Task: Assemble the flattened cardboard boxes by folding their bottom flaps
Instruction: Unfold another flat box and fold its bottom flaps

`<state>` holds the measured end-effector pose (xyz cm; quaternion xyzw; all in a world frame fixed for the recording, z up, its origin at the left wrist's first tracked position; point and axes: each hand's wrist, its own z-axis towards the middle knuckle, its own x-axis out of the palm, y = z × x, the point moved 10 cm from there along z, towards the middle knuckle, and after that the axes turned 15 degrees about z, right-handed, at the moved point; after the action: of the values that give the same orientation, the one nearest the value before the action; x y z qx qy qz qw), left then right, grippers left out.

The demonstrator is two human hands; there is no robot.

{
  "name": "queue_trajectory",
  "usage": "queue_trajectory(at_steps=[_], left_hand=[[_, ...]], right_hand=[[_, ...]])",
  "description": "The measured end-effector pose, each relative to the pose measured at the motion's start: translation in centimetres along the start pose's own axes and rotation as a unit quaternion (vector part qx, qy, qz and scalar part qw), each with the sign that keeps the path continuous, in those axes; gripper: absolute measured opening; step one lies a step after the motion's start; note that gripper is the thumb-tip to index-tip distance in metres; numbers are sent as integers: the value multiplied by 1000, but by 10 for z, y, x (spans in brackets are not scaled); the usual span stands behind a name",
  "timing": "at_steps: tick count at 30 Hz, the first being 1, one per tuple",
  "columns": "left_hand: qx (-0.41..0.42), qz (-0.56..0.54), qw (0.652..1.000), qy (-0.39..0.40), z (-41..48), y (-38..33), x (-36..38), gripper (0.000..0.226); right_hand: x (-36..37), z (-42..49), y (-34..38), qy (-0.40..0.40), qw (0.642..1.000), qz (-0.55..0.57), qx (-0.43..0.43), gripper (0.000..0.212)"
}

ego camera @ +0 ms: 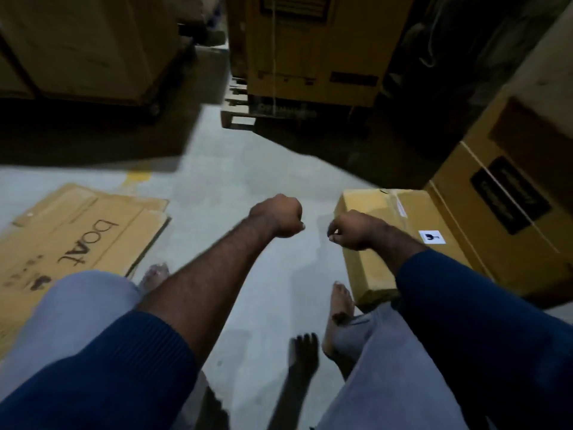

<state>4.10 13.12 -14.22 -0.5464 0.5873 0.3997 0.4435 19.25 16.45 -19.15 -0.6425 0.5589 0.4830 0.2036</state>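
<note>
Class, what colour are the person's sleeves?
The sleeves are dark blue, seen in the head view.

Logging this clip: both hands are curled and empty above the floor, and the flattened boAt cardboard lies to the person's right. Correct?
Not quite. In the head view the flattened boAt cardboard lies to the person's left, not right. The left hand and right hand are indeed curled and empty above the floor.

Pale grey concrete floor [248,169] with a yellow paint mark [136,176]. Left — a flattened brown cardboard box printed "boat" [71,243], lying flat. Right — a closed tan cardboard box with a white sticker [372,262], just beside a larger yellow-brown carton [483,237]. Rear centre: a wooden pallet [235,114]. A bare foot [341,305] stands just beside the tan box.
</note>
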Motion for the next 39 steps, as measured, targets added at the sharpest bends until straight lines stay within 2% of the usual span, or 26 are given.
queue_trajectory(at_steps=[3, 6, 10, 13, 16, 18, 21, 24, 26, 28, 31, 34, 37, 39], left_hand=[[32, -20, 999, 20, 28, -51, 22, 29], [60, -33, 997, 45, 59, -91, 52, 29], [84, -56, 991, 83, 99, -126, 101, 27], [88, -94, 985, 115, 127, -143, 138, 28], [60, -178, 969, 161, 151, -153, 180, 29], [26, -242, 949, 202, 163, -159, 210, 26], [-22, -322, 918, 232, 182, -170, 249, 24], [-74, -402, 880, 241, 201, -180, 276, 24], [-125, -467, 836, 261, 210, -186, 295, 31], [-165, -528, 774, 310, 206, -198, 309, 39], [-148, -563, 719, 380, 192, -219, 317, 36], [-128, -616, 677, 382, 182, -229, 329, 30], [-116, -630, 661, 391, 177, -233, 347, 47], [-122, -626, 663, 392, 174, -233, 352, 44]], right_hand=[[1, 8, -62, -6, 995, 72, 61, 27], [2, 27, -105, -23, 984, 155, 86, 28], [19, 48, -163, -32, 942, 302, 140, 24], [36, 64, -206, -26, 930, 316, 186, 21], [57, 85, -240, -22, 922, 313, 229, 23], [69, 104, -251, -28, 916, 320, 241, 26], [76, 136, -269, -82, 921, 288, 249, 42], [81, 152, -296, -134, 900, 274, 311, 57], [84, 156, -312, -141, 891, 263, 342, 68], [91, 153, -327, -141, 879, 246, 383, 89], [122, 144, -347, -110, 855, 260, 436, 126], [148, 145, -354, -61, 862, 262, 429, 145], [155, 154, -350, -51, 877, 230, 420, 154], [157, 159, -348, -48, 877, 221, 425, 157]])
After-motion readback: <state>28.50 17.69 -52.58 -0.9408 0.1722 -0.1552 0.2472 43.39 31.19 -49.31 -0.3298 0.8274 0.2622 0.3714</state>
